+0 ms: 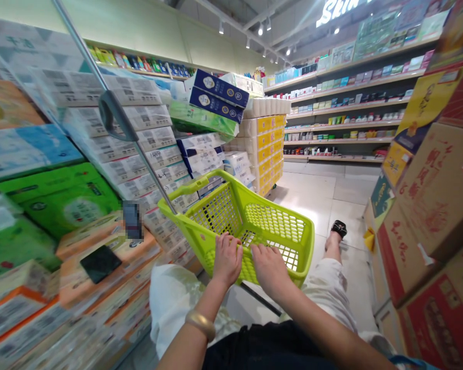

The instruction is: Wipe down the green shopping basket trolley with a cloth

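Both hands close on the near rim of the basket: the left hand [227,259] curls its fingers over it, and the right hand [270,268] grips just beside, to the right, the two near each other but apart. The green basket [273,218] lies between the person's legs, tilted in view, its perforated floor showing; a metal rod [153,174] with a grey grip [118,117] rises from its left end toward the far left. As far as can be judged, the hold on the basket is complete with both hands, and no goods are seen within it; how much remains to be done cannot be told from this single view. To the left, a dark slab [100,263] and a blurred upright object [132,220] rest on orange boxes [71,249], beside green packs [67,198]. Farther off stand yellow packs [268,146] and, beyond, stocked shelves [347,110]. Cartons [442,180] line the right side, with the person's sandalled foot [337,231] on the floor [308,192] nearby.
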Action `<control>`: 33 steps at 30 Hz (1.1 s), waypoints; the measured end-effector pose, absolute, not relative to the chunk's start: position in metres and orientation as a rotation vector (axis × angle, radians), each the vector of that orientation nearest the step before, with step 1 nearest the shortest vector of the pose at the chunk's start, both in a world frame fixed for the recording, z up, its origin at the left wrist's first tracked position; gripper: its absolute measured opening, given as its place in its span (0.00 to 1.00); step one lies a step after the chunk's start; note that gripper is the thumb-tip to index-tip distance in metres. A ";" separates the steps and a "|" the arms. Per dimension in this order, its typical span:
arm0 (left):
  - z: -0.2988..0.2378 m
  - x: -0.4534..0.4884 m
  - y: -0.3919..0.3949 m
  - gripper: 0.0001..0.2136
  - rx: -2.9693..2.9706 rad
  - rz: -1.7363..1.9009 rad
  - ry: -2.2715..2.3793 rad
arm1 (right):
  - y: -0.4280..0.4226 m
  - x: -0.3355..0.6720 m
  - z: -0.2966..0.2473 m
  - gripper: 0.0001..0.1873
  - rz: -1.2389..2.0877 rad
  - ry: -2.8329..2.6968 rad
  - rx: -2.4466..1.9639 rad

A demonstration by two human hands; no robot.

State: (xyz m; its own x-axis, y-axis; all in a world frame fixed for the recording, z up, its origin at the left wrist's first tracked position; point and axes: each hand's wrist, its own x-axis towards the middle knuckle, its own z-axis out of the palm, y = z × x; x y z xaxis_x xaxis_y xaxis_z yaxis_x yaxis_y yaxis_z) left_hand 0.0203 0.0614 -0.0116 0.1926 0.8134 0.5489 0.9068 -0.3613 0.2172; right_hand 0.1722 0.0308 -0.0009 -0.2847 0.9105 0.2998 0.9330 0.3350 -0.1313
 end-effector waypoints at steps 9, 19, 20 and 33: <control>-0.017 0.021 0.074 0.09 -2.357 -0.889 -1.658 | 0.036 0.183 -0.003 0.18 -0.104 -2.296 -1.651; -0.011 0.034 0.089 0.11 -2.511 -0.795 -1.605 | 0.038 0.218 -0.023 0.17 -0.287 -2.099 -1.689; -0.010 0.033 0.090 0.11 -2.529 -0.791 -1.586 | 0.038 0.219 -0.025 0.17 -0.297 -2.091 -1.681; 0.004 0.006 0.107 0.14 -2.512 -0.591 -1.699 | 0.026 0.201 -0.043 0.26 -0.349 -2.048 -1.508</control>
State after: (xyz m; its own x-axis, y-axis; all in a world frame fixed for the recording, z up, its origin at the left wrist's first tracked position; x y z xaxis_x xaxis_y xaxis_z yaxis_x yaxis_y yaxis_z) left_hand 0.0059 0.1073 0.0040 0.3227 0.8836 0.3392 0.9034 -0.3944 0.1679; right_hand 0.2010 0.0261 -0.0425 -0.2047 0.7880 0.5807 0.9359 0.3313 -0.1197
